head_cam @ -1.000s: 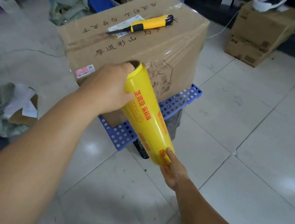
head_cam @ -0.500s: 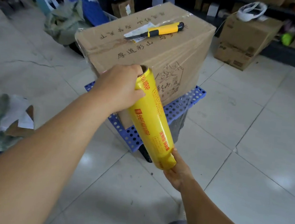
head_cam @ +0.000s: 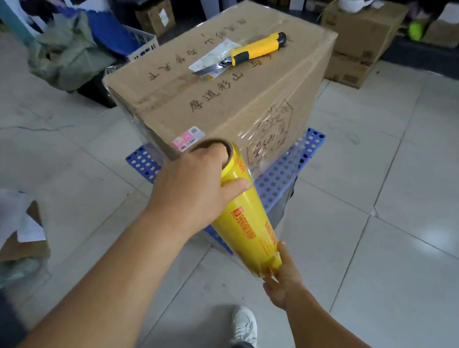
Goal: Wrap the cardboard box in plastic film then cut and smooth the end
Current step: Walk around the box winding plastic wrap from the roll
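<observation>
- Since half a second ago the view has swung round the cardboard box (head_cam: pixel 232 88): its near corner now points at the camera, the roll of plastic film (head_cam: pixel 249 219) sits closer to that corner, and a white shoe (head_cam: pixel 245 326) has come into view below.
- The left hand (head_cam: pixel 192 186) grips the upper end of the yellow roll, thumb lying across its side and fingers curled over the open cardboard core.
- The right hand (head_cam: pixel 282 280) holds the lower end, fingers curled against the roll's rim.
- The roll is tilted, upper end just beside the box's near corner, lower end towards the person.
- Clear film shows stretched over the box's right-hand face, wrinkled and shiny.
- The box stands on a blue perforated plastic platform (head_cam: pixel 289 166) on a tiled floor (head_cam: pixel 389 220).
- A yellow-and-black utility knife (head_cam: pixel 253 50) lies on top of the box, its blade resting on a paper label (head_cam: pixel 213 54).
- More cardboard boxes (head_cam: pixel 358 37) stand well apart at the far right; a heap of green cloth (head_cam: pixel 61 54) lies to the left.
</observation>
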Action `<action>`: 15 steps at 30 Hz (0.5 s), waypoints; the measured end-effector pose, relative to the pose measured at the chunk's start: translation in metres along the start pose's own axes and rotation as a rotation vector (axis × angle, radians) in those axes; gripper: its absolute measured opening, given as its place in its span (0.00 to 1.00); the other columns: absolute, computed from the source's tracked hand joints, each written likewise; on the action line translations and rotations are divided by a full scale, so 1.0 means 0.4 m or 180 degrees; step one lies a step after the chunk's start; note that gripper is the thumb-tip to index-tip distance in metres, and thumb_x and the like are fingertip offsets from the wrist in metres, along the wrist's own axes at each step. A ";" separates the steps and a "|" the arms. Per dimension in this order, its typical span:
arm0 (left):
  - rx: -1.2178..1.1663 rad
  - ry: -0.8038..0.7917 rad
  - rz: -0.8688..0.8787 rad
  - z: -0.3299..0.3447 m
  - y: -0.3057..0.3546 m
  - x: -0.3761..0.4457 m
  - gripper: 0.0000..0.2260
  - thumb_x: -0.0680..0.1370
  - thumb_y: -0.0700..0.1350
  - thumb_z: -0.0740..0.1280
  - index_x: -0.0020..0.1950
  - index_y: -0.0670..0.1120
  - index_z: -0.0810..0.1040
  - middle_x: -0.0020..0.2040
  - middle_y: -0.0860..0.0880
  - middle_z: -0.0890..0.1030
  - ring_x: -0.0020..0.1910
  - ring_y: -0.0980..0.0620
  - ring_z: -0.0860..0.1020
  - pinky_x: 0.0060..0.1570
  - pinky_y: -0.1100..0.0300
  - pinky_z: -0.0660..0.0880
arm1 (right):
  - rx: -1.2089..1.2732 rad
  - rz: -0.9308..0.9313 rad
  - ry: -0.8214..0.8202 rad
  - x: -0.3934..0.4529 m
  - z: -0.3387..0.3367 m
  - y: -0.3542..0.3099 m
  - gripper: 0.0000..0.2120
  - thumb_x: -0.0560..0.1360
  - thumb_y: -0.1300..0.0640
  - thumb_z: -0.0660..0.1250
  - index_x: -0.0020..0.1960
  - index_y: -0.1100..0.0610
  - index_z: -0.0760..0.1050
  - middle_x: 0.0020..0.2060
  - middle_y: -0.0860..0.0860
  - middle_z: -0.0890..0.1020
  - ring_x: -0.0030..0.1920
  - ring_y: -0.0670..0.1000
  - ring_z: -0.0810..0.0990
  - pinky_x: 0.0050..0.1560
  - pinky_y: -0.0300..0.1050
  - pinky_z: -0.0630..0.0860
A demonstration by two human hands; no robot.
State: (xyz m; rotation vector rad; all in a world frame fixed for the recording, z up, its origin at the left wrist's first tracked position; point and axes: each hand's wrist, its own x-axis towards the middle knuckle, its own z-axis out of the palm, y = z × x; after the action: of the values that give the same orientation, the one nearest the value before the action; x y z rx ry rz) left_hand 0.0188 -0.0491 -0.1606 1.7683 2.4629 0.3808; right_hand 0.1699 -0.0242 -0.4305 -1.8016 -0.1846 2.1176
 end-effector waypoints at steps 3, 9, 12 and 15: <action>-0.0001 -0.0145 0.0175 -0.024 -0.034 0.008 0.14 0.72 0.57 0.68 0.45 0.49 0.68 0.42 0.50 0.75 0.48 0.43 0.76 0.37 0.56 0.67 | 0.0093 0.0011 0.0032 -0.021 0.048 0.024 0.34 0.68 0.31 0.66 0.67 0.49 0.71 0.65 0.49 0.74 0.59 0.51 0.73 0.56 0.44 0.69; 0.0224 -0.0409 0.0685 -0.042 -0.061 0.008 0.11 0.75 0.50 0.65 0.54 0.48 0.70 0.50 0.46 0.79 0.50 0.41 0.76 0.37 0.55 0.65 | 0.0328 -0.0020 0.0366 -0.030 0.080 0.049 0.34 0.68 0.30 0.65 0.67 0.50 0.69 0.64 0.51 0.73 0.59 0.53 0.74 0.51 0.45 0.72; 0.0094 -0.0305 0.0750 -0.044 -0.081 0.004 0.13 0.75 0.54 0.66 0.53 0.47 0.72 0.48 0.46 0.80 0.48 0.41 0.76 0.37 0.56 0.64 | 0.0415 -0.0055 0.0391 -0.025 0.089 0.072 0.32 0.72 0.31 0.61 0.68 0.51 0.69 0.63 0.50 0.74 0.62 0.51 0.74 0.55 0.43 0.71; 0.0039 -0.0187 0.0888 -0.048 -0.104 0.005 0.16 0.73 0.58 0.66 0.50 0.47 0.73 0.46 0.46 0.80 0.47 0.41 0.76 0.36 0.56 0.63 | 0.0567 -0.0079 0.0270 -0.023 0.092 0.107 0.34 0.72 0.30 0.58 0.68 0.53 0.71 0.61 0.50 0.77 0.62 0.51 0.74 0.59 0.43 0.69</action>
State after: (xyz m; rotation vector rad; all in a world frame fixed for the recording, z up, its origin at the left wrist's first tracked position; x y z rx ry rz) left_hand -0.0241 -0.0627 -0.1523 2.1017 2.1874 0.3278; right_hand 0.1275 -0.0626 -0.4291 -1.7706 0.0031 1.9686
